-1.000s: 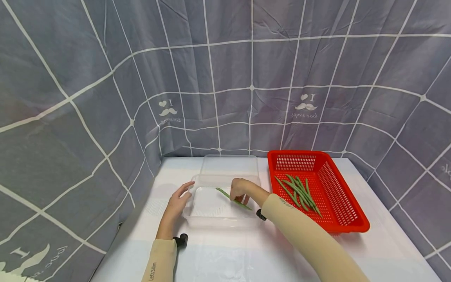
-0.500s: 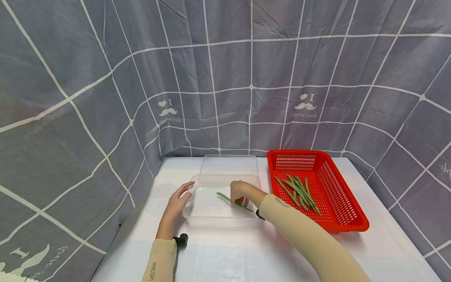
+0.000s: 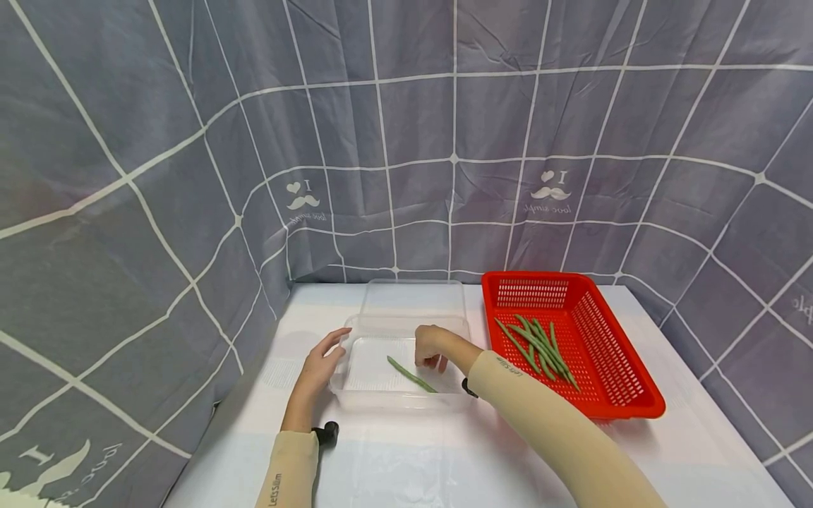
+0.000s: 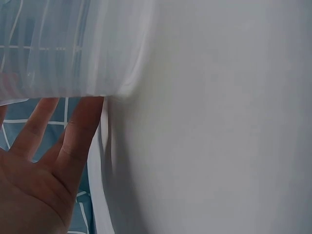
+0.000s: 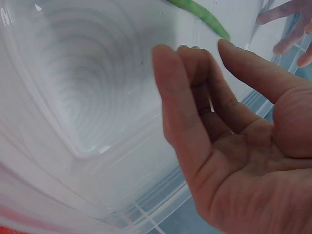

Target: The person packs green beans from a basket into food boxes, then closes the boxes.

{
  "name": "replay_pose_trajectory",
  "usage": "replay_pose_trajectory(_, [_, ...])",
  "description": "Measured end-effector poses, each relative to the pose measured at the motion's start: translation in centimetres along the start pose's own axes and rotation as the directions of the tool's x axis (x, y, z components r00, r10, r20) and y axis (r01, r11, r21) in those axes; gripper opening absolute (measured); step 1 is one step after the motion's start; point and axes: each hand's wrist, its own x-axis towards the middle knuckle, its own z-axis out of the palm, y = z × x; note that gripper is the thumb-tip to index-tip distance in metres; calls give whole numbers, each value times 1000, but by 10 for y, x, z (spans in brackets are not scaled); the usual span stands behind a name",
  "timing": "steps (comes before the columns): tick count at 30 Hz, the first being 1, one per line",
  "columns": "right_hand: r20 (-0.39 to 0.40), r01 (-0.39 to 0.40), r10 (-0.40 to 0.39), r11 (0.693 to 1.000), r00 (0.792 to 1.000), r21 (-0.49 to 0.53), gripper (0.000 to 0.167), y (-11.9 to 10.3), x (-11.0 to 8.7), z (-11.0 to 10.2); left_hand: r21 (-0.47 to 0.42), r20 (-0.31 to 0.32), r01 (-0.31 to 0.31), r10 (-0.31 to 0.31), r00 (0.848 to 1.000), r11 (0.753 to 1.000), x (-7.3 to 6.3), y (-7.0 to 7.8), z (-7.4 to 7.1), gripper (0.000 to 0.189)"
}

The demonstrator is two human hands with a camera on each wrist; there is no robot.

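Observation:
A single green bean [image 3: 409,374] lies slantwise on the floor of a clear plastic container [image 3: 406,401]. Over it, inside the container, is my right hand [image 3: 432,346]. In the right wrist view the fingers of this hand [image 5: 234,131] bend loosely with the thumb apart, nothing between them, and the bean [image 5: 204,14] lies beyond the fingertips. My left hand [image 3: 322,363] rests at the container's left side with fingers spread. The left wrist view shows its fingertips against the container wall [image 4: 63,53].
A red perforated basket [image 3: 612,346] stands to the right with several green beans [image 3: 540,346] in it. Behind the container lies a flat clear plastic lid [image 3: 413,296]. A grey curtain with white grid lines [image 3: 419,120] encloses the table's back and sides.
My right hand has let go of the green bean, which now lies in the container, slightly left and nearer the front than before. The left hand has stayed put.

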Motion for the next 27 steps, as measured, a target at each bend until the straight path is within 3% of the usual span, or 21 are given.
replay_pose_trajectory(7, [7, 47, -48, 993, 999, 107, 17, 1, -10, -12, 22, 2, -2, 2, 1000, 1000, 1, 2, 0, 50])
replay_pose_trajectory(10, [5, 93, -96, 979, 995, 181, 12, 1, -19, -24, 21, 9, 3, -3, 1000, 1000, 0, 2, -1, 49])
replay_pose_trajectory(13, [1, 140, -146, 951, 989, 276, 9, 4, -28, -38, 21, 9, 1, -2, 1000, 1000, 0, 3, -2, 50])
replay_pose_trajectory(17, [-21, 178, -185, 900, 983, 397, 16, 15, -43, -61, 21, 5, -2, 2, 1000, 1000, 0, 3, -2, 50])
replay_pose_trajectory(27, [-131, 234, -194, 803, 972, 548, 38, 72, -84, -119, 8, 22, 13, -14, 1000, 1000, -1, 4, 2, 51])
